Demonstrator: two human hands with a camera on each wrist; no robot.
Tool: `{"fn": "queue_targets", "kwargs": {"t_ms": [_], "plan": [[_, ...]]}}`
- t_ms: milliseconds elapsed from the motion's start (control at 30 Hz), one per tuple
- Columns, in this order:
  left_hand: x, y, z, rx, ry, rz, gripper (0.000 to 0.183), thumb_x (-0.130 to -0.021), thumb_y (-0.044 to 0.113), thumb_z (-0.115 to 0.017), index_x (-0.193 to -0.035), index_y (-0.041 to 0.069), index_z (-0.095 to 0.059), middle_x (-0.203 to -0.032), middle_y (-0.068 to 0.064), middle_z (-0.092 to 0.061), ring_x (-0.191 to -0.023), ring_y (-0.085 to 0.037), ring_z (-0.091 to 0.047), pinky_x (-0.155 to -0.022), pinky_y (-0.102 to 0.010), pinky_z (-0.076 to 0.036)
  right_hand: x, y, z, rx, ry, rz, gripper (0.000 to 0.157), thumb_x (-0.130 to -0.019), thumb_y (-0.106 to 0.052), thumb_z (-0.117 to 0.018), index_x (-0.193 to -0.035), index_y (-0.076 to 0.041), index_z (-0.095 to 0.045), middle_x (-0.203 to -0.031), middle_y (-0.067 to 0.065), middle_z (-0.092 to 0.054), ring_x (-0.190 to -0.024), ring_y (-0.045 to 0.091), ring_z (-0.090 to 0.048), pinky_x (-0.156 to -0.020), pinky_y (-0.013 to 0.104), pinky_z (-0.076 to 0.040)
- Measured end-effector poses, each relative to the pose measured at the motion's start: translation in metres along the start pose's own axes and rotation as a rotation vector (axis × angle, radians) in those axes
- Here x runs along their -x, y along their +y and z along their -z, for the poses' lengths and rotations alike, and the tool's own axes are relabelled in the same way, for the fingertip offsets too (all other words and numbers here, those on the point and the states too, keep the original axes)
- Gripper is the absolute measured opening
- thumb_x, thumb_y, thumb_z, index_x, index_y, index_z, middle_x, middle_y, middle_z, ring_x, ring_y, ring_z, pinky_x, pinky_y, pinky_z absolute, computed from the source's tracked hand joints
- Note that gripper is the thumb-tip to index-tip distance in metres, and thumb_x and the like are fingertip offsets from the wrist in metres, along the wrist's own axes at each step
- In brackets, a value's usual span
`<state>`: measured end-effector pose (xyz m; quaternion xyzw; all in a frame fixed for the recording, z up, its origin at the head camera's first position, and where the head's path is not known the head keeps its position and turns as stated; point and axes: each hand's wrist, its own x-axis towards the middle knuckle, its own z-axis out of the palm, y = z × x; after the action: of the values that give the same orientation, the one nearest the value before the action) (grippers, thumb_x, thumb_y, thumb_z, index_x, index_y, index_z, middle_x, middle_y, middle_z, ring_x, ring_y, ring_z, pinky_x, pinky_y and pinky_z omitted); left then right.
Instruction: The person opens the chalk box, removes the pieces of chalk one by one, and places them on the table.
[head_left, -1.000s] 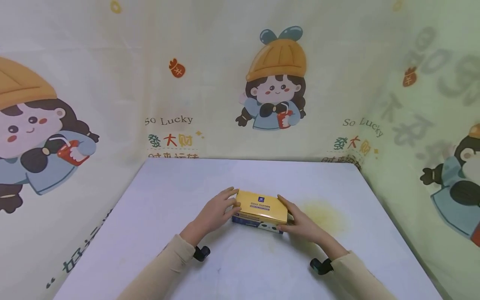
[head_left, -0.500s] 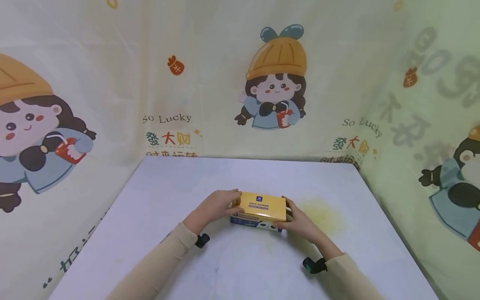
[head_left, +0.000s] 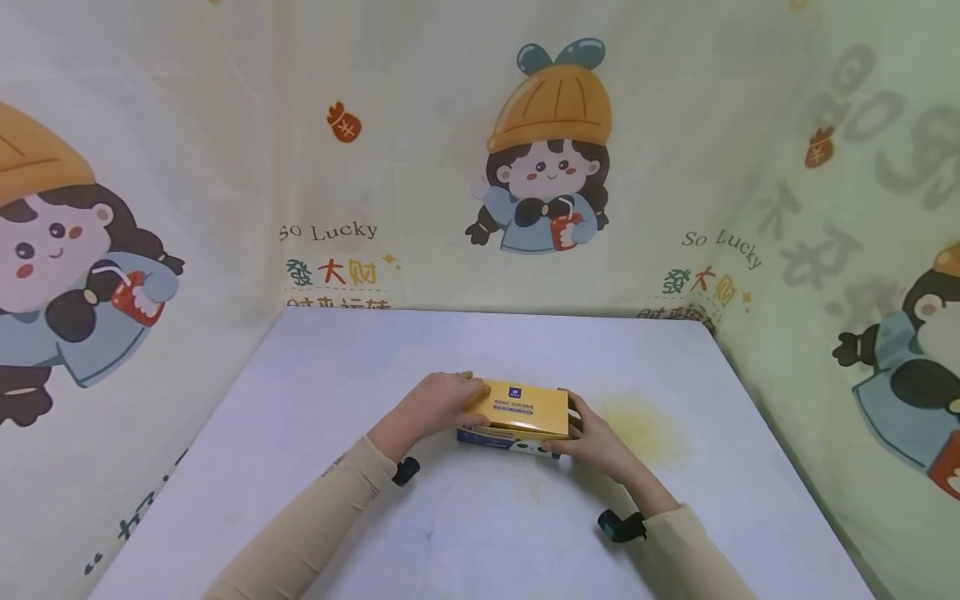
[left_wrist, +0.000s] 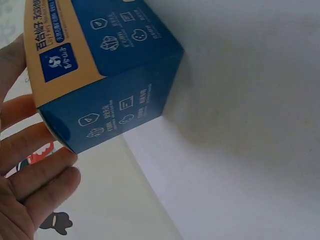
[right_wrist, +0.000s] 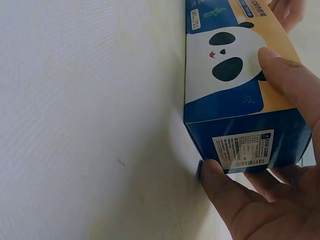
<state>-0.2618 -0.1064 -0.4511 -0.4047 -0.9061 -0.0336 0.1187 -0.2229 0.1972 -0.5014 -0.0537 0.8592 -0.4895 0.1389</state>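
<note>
A yellow and blue cardboard box (head_left: 525, 408) lies flat near the middle of the white table, with a panda face printed on its front. My left hand (head_left: 438, 404) holds its left end, thumb along the front top edge. In the left wrist view several fingers (left_wrist: 37, 187) reach past the blue end panel. At the opposite end my right hand (head_left: 596, 442) grips the box. The right wrist view has that thumb (right_wrist: 287, 75) on the panda side and other fingers under and beside the end panel, which bears a white label (right_wrist: 245, 149).
The white table (head_left: 360, 350) carries a yellowish stain (head_left: 641, 429) right of the box. Printed cloth walls (head_left: 420, 183) with cartoon figures close in the back and both sides. A small black camera (head_left: 621, 527) is worn at each wrist.
My left hand has closed in from spread fingers to a hold on the box's left end. My right thumb has slid slightly left along the front. The head view has shifted a little.
</note>
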Motion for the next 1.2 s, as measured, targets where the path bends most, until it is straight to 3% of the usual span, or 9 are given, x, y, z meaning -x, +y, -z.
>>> {"fn": "queue_targets", "kwargs": {"t_ms": [167,333,733,867,967,1100,1200], "plan": [[0.001,-0.004,-0.003,-0.033,-0.011,-0.07,0.041,-0.095,0.053,-0.072,-0.114,0.016,-0.073,-0.114,-0.001,-0.077,-0.114,-0.022,-0.073,-0.085,-0.032,-0.06,0.0,0.002,-0.002,-0.015,0.006,-0.015,0.114,-0.08,-0.038,-0.091,-0.166,-0.015,-0.019,-0.169,0.019,-0.026,-0.152,0.047,-0.03,-0.117,0.065,-0.03],[0.008,-0.007,-0.007,-0.039,0.0,-0.116,0.043,-0.1,0.051,-0.066,-0.12,0.014,-0.073,-0.125,-0.006,-0.075,-0.117,-0.022,-0.072,-0.089,-0.034,-0.059,0.0,0.002,-0.004,-0.045,-0.008,-0.009,0.114,-0.079,-0.036,-0.093,-0.166,-0.016,-0.021,-0.17,0.018,-0.024,-0.152,0.047,-0.03,-0.117,0.063,-0.032],[0.004,-0.015,-0.01,0.023,0.103,-0.205,0.04,-0.104,0.047,-0.061,-0.118,0.012,-0.075,-0.116,-0.004,-0.078,-0.108,-0.019,-0.075,-0.085,-0.03,-0.06,0.001,0.002,0.0,-0.05,-0.005,-0.01,0.115,-0.079,-0.034,-0.093,-0.166,-0.015,-0.02,-0.17,0.019,-0.022,-0.152,0.047,-0.029,-0.117,0.063,-0.033],[0.001,-0.015,-0.009,0.09,0.119,-0.139,0.033,-0.107,0.041,-0.057,-0.115,0.013,-0.073,-0.1,0.002,-0.079,-0.081,-0.006,-0.074,-0.074,-0.023,-0.059,0.001,0.002,0.002,-0.073,-0.008,0.002,0.109,-0.08,-0.031,-0.092,-0.164,-0.017,-0.024,-0.169,0.018,-0.027,-0.152,0.045,-0.03,-0.117,0.063,-0.033],[-0.004,-0.015,-0.007,0.171,0.172,-0.001,0.025,-0.108,0.036,-0.057,-0.111,0.012,-0.064,-0.086,0.001,-0.076,-0.06,-0.002,-0.06,-0.058,-0.019,-0.051,0.001,0.003,0.002,-0.091,-0.015,0.023,0.105,-0.081,-0.029,-0.092,-0.163,-0.019,-0.026,-0.168,0.017,-0.028,-0.152,0.045,-0.031,-0.116,0.064,-0.033],[-0.016,-0.014,-0.008,0.292,0.292,0.214,0.032,-0.107,0.037,-0.059,-0.099,0.01,-0.046,-0.059,0.004,-0.051,-0.045,-0.003,-0.04,-0.045,-0.018,-0.031,0.0,0.004,0.002,-0.109,-0.02,0.032,0.106,-0.081,-0.028,-0.091,-0.164,-0.02,-0.026,-0.17,0.017,-0.025,-0.151,0.048,-0.031,-0.115,0.066,-0.033],[-0.024,-0.013,-0.01,0.361,0.377,0.296,0.04,-0.105,0.039,-0.061,-0.088,0.013,-0.036,-0.057,0.007,-0.025,-0.044,-0.004,-0.025,-0.045,-0.019,-0.02,0.001,0.003,0.003,-0.115,-0.015,0.025,0.106,-0.081,-0.029,-0.091,-0.163,-0.021,-0.026,-0.17,0.016,-0.025,-0.151,0.049,-0.031,-0.115,0.066,-0.033]]}}
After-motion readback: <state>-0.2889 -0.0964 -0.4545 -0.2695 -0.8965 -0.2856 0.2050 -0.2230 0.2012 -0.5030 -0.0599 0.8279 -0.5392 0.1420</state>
